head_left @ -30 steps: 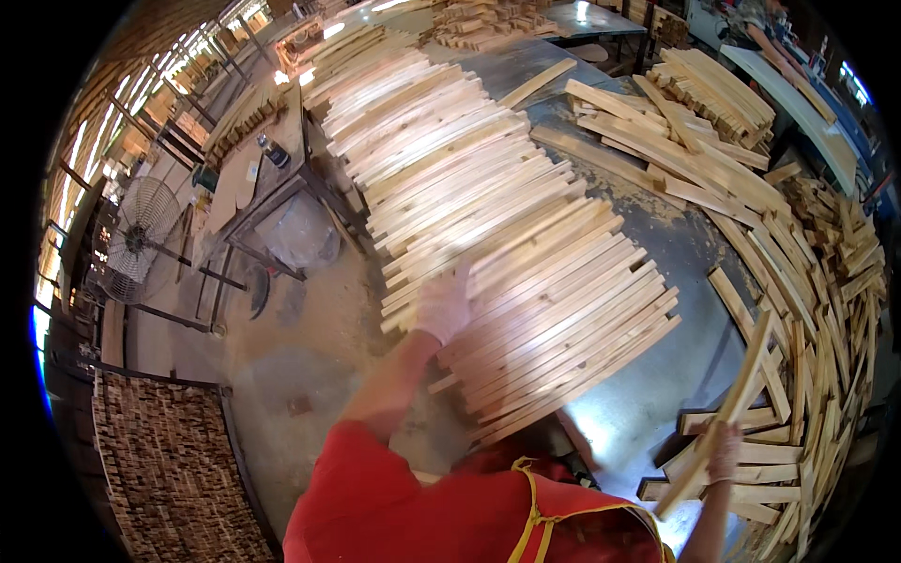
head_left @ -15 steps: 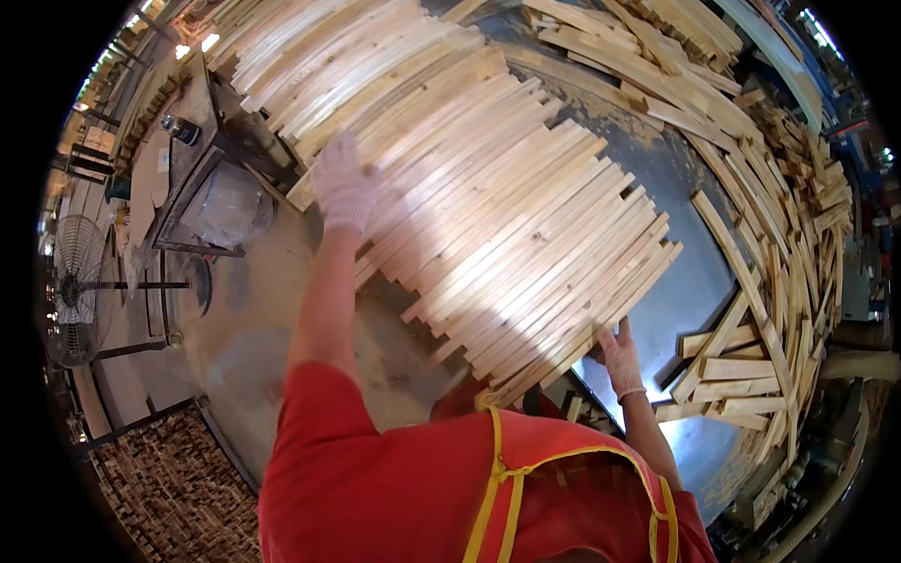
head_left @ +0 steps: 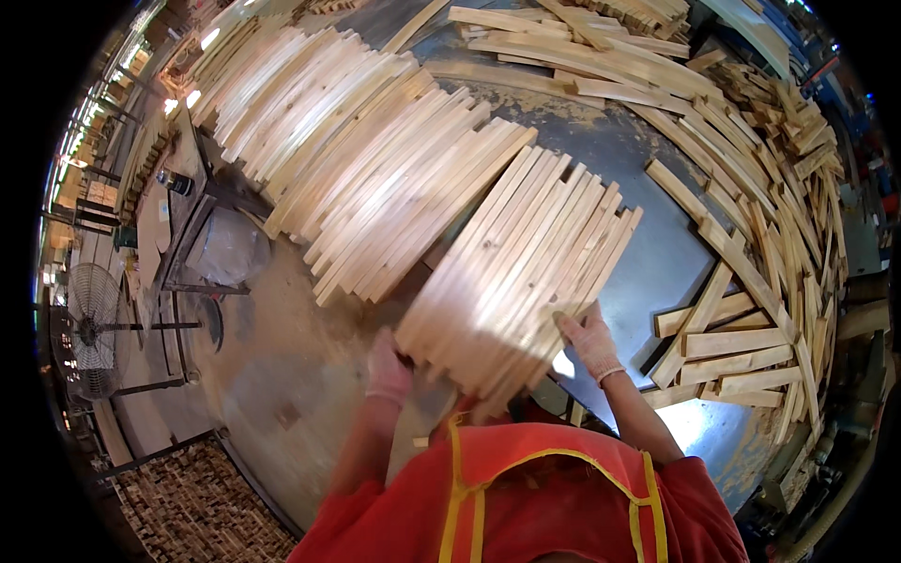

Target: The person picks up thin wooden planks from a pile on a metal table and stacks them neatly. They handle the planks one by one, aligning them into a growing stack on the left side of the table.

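A bundle of wooden strips [head_left: 511,272], laid side by side, is gripped between my two gloved hands and stands apart from the longer row. My left hand [head_left: 388,368] closes on its left edge, the fingers partly hidden under the wood. At the right edge my right hand [head_left: 589,342] is closed on the outer strips, thumb on top. Just beyond, a row of similar wooden strips [head_left: 375,197] lies side by side, with a wedge-shaped gap between it and the bundle.
Loose boards [head_left: 741,342] lie heaped on the metal table [head_left: 624,267] to the right. On the left are a fan [head_left: 94,328], a plastic bag [head_left: 228,247] and a dark bottle [head_left: 175,181] on a bench. A bin of short wood pieces [head_left: 192,502] stands at lower left.
My left hand has come down from the far end of the row to the bundle's left edge. The bundle has parted from the row and turned; my right hand has moved slightly left.
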The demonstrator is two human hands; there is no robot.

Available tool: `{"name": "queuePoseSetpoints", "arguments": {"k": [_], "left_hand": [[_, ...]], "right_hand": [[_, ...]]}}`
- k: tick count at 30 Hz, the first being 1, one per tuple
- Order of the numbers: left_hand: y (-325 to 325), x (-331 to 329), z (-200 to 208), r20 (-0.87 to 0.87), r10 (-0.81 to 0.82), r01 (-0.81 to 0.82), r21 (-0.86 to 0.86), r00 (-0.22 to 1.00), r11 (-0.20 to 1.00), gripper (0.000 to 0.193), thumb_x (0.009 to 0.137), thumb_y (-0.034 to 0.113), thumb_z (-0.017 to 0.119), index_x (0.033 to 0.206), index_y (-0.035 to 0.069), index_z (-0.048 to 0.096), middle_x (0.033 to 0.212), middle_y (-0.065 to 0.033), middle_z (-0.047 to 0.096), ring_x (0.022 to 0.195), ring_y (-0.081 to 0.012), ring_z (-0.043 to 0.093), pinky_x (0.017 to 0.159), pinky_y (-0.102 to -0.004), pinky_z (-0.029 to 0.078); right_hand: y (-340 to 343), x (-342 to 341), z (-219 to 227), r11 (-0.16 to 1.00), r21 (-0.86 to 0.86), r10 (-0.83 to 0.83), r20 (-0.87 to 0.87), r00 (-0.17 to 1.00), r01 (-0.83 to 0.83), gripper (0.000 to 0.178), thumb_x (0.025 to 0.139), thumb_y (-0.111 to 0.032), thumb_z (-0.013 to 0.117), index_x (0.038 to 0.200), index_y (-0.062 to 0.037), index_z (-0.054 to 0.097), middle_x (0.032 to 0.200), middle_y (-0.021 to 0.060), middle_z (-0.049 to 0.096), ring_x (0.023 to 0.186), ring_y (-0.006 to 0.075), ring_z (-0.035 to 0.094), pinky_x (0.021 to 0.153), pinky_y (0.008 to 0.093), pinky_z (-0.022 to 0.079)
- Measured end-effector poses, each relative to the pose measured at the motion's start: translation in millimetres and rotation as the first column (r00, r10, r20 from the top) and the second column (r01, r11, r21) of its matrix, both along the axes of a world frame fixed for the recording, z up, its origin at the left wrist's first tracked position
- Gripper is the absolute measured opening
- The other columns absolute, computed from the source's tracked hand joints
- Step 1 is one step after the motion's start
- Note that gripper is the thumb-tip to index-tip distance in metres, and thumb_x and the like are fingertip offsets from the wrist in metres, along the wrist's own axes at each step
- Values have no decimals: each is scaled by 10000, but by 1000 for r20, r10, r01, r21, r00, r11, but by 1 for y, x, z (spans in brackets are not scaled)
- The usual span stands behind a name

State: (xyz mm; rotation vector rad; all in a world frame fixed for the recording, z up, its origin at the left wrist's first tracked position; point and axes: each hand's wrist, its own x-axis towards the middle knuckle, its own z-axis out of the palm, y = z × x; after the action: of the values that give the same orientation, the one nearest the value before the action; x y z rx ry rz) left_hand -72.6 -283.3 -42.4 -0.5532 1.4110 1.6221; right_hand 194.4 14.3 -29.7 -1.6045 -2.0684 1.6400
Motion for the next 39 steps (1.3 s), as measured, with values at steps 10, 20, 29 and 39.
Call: {"name": "queuePoseSetpoints", "arguments": {"k": [10,20,29,39], "left_hand": [[106,10,2,-408,-821,725,-407,400,556,1007,934,490,739,1712,75,253,1470,-251,649,1363,-365,628,1151,-395,461],[147,-72,50,-702,-692,778,-334,171,531,1187,831,307,897,1704,-24,165,1521,-325,571,1402,-336,582,1194,-360,426],[162,-324,133,-37,-956,253,-967,-292,-40,729,1018,578,612,1526,57,575,1487,-223,601,1414,-366,558,1185,-428,437],[116,-414,82,-354,-923,118,-933,-150,339,858,946,537,695,1609,62,428,1601,-211,507,1454,-384,516,1177,-476,441]], "right_hand": [[63,51,-10,993,-93,85,113,990,-75,680,925,-460,772,1397,-3,594,1032,134,772,906,245,724,852,404,566],[38,-19,33,900,-389,-337,-334,880,196,432,920,-276,799,1249,-43,643,914,12,683,720,114,600,638,290,505],[-20,-243,54,900,-432,-168,-466,868,-57,464,961,-291,773,1345,-82,615,1087,24,708,885,135,664,736,320,557],[-32,-288,22,868,-469,-296,-228,927,162,537,953,-330,816,1314,-30,557,975,74,698,854,166,668,720,368,584]]}}
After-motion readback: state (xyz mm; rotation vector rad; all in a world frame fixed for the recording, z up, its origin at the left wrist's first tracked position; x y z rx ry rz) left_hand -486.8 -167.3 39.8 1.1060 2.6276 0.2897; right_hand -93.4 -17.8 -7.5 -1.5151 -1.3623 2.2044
